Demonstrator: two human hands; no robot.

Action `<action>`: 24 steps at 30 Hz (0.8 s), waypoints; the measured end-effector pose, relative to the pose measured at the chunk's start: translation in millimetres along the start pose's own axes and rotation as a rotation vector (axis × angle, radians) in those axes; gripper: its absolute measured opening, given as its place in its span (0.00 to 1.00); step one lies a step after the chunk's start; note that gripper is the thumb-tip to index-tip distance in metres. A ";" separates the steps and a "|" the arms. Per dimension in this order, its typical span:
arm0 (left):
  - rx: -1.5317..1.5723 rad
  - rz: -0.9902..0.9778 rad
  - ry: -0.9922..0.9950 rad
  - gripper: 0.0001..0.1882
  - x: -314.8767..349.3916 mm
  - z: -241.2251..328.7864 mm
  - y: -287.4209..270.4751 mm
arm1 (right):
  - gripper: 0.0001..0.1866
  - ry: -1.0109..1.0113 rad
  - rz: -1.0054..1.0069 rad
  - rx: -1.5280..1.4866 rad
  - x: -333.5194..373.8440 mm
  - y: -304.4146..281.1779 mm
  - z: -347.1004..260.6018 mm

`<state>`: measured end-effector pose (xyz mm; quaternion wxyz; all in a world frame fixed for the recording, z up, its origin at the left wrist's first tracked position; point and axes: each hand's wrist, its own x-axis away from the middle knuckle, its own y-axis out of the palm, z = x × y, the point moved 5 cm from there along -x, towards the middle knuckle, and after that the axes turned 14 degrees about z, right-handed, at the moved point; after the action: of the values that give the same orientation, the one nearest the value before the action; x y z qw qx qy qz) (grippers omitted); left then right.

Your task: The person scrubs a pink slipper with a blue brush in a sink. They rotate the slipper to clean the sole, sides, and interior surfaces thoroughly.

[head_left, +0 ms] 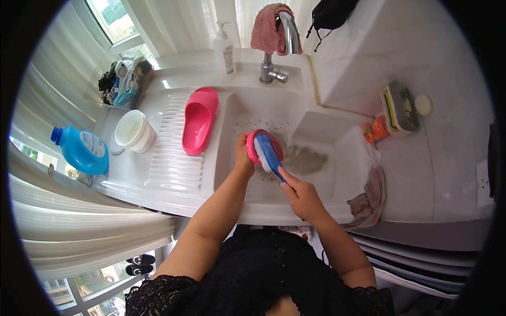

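Note:
Over the sink basin (232,163) I hold a pink slipper (251,150) in my left hand (243,156), fingers wrapped round its left side. My right hand (304,196) grips the handle of a blue scrub brush (270,152), whose white bristles press against the slipper. The brush covers much of that slipper. Its mate, a second pink slipper (199,126), lies on the ribbed washboard (171,142) to the left of the basin. Cloudy, sudsy water with a dark patch shows in the basin beyond my hands.
A chrome faucet (267,71) draped with a pink cloth (266,31) stands behind the basin, near a white pump bottle (224,52). At left are a white tub (135,130), a blue detergent bottle (84,150) and a clear bin (126,79). A rag (371,192) hangs over the right edge.

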<state>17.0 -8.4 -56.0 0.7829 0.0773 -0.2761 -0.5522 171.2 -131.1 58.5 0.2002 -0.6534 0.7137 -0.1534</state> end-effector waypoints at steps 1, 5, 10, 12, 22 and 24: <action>0.016 -0.029 -0.013 0.11 5.7 0.3 4.4 | 0.22 -0.186 0.068 0.070 -2.4 4.6 -1.2; 0.084 -0.104 -0.026 0.13 2.2 -9.5 1.7 | 0.22 -0.063 0.099 0.100 -22.4 4.3 8.0; 0.134 -0.116 -0.194 0.15 -25.3 -37.8 -17.9 | 0.24 -0.258 0.015 0.285 7.8 10.0 -19.8; 0.078 -0.077 -0.159 0.14 -10.6 -27.5 -4.4 | 0.23 -0.248 0.104 0.257 -13.4 2.6 -11.2; -0.169 -0.163 0.014 0.11 2.2 -11.9 6.0 | 0.25 -0.291 0.064 0.452 -17.4 -4.0 -10.3; -0.148 -0.156 0.000 0.12 1.4 -16.5 5.4 | 0.25 -0.276 0.086 0.468 -22.6 -8.6 -8.8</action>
<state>30.3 -10.6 -66.9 0.7412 0.0403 -0.2275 -0.6302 175.8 -109.9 72.3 0.4473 -0.5732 0.6520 -0.2150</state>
